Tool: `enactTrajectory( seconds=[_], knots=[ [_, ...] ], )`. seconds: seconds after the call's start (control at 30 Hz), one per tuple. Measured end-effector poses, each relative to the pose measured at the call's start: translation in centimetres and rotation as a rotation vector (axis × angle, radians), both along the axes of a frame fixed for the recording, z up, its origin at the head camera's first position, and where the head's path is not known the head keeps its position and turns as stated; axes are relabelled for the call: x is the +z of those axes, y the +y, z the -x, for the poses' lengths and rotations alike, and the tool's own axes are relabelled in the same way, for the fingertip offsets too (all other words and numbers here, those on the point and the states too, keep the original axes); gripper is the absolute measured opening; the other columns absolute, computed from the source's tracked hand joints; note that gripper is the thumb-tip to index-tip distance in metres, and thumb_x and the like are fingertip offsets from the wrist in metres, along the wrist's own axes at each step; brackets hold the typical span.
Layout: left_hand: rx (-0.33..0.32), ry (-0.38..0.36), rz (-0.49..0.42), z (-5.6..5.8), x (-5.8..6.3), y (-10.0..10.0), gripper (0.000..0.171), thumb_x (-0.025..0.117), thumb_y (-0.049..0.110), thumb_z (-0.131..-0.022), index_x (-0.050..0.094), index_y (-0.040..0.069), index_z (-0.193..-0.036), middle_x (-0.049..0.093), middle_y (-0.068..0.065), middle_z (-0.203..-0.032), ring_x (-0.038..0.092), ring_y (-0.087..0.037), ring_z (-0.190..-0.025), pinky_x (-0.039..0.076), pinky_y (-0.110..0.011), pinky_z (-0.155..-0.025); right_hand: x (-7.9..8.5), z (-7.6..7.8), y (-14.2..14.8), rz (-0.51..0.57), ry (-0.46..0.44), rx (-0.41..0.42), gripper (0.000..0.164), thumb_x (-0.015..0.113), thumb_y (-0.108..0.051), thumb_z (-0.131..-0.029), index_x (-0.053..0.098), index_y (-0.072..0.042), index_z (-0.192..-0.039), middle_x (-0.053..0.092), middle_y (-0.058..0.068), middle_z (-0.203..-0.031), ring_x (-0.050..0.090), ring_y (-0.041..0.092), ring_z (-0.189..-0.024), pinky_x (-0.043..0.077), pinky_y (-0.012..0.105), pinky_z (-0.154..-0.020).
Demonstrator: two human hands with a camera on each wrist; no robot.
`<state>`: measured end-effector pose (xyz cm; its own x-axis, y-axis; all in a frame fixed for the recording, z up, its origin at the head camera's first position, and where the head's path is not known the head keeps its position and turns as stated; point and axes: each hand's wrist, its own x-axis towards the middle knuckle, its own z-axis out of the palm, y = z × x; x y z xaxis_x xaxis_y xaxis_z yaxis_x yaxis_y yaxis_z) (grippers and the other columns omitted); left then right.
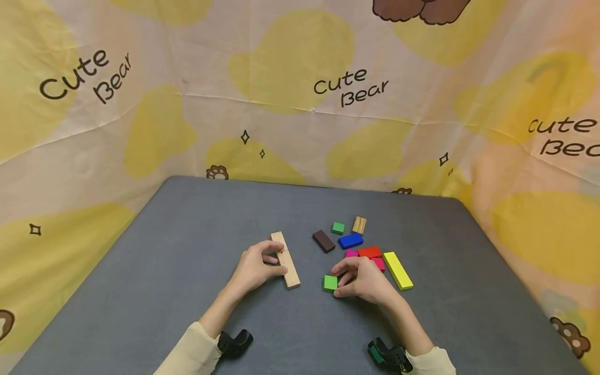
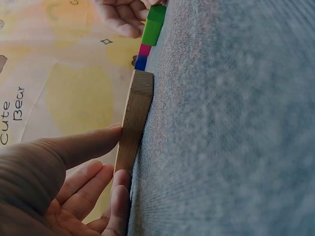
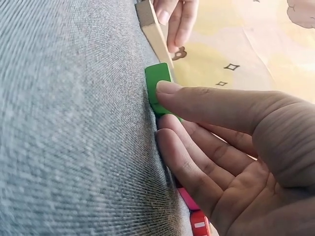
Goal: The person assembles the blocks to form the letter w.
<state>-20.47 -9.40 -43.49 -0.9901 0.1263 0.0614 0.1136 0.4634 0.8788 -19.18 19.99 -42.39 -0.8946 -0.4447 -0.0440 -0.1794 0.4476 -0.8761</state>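
Two plain wooden blocks [image 1: 291,273] lie end to end in a line left of the table's middle. My left hand [image 1: 255,268] is at their left side, thumb on the nearer block and index finger by the seam between them. In the left wrist view the thumb [image 2: 98,142] touches the wooden block [image 2: 134,118], with other fingertips at its far end. A bright green block [image 1: 330,283] sits just right of them. My right hand [image 1: 365,281] pinches it; in the right wrist view the thumb lies on the green block [image 3: 156,73], with the fingertips at its other end.
Behind the right hand are a red block [image 1: 370,252], magenta blocks [image 1: 377,264] and a long yellow block [image 1: 398,271]. Farther back lie a dark brown block [image 1: 323,241], a blue block [image 1: 350,240], a small green block [image 1: 338,227] and tan wooden pieces [image 1: 359,224]. A printed cloth [image 1: 290,62] hangs behind the grey table [image 1: 164,291].
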Motion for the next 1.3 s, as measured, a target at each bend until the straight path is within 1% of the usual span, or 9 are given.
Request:
enactTrajectory(
  seconds=[0.37,0.57,0.77,1.0,1.3],
  knots=[
    [0.000,-0.002,0.004,0.10,-0.14,-0.09,0.050,0.088,0.012,-0.075,0.068,0.014,-0.121,0.067,-0.001,-0.117,0.066,-0.017,-0.093,0.052,-0.038,-0.074,-0.01,-0.01,-0.23,-0.006,-0.006,-0.002,0.035,0.085,-0.001,-0.074,0.070,-0.002,-0.105,0.068,0.007,-0.098,0.066,0.023,-0.075,0.054,0.032,-0.066],
    [0.001,-0.005,0.011,0.16,-0.09,-0.07,0.050,0.088,0.012,-0.075,0.068,0.014,-0.121,0.067,-0.001,-0.115,0.066,-0.017,-0.093,0.051,-0.040,-0.076,-0.08,-0.03,-0.33,-0.015,0.006,-0.003,0.034,0.085,-0.002,-0.075,0.070,-0.002,-0.105,0.068,0.006,-0.098,0.066,0.022,-0.074,0.054,0.032,-0.065],
    [-0.008,-0.004,0.009,-0.03,0.11,-0.08,0.050,0.087,0.012,-0.075,0.068,0.013,-0.121,0.067,-0.001,-0.116,0.066,-0.018,-0.093,0.052,-0.040,-0.076,-0.02,-0.18,-0.41,-0.015,-0.004,-0.019,0.035,0.085,-0.002,-0.075,0.070,-0.003,-0.106,0.068,0.006,-0.097,0.066,0.022,-0.074,0.053,0.032,-0.065],
    [-0.006,0.002,0.006,-0.09,0.00,-0.10,0.051,0.087,0.012,-0.075,0.068,0.014,-0.122,0.067,0.000,-0.117,0.065,-0.016,-0.093,0.052,-0.039,-0.076,-0.07,-0.23,-0.54,-0.029,0.001,-0.032,0.035,0.086,-0.003,-0.075,0.070,-0.004,-0.106,0.068,0.006,-0.096,0.065,0.022,-0.073,0.052,0.031,-0.064],
    [0.002,-0.002,0.005,-0.13,-0.05,-0.15,0.052,0.088,0.012,-0.074,0.068,0.016,-0.122,0.067,0.001,-0.117,0.065,-0.015,-0.092,0.051,-0.038,-0.076,0.13,-0.56,-0.72,0.002,-0.003,-0.032,0.036,0.085,-0.002,-0.075,0.069,-0.004,-0.107,0.068,0.007,-0.099,0.065,0.023,-0.074,0.051,0.029,-0.063]
  ],
)
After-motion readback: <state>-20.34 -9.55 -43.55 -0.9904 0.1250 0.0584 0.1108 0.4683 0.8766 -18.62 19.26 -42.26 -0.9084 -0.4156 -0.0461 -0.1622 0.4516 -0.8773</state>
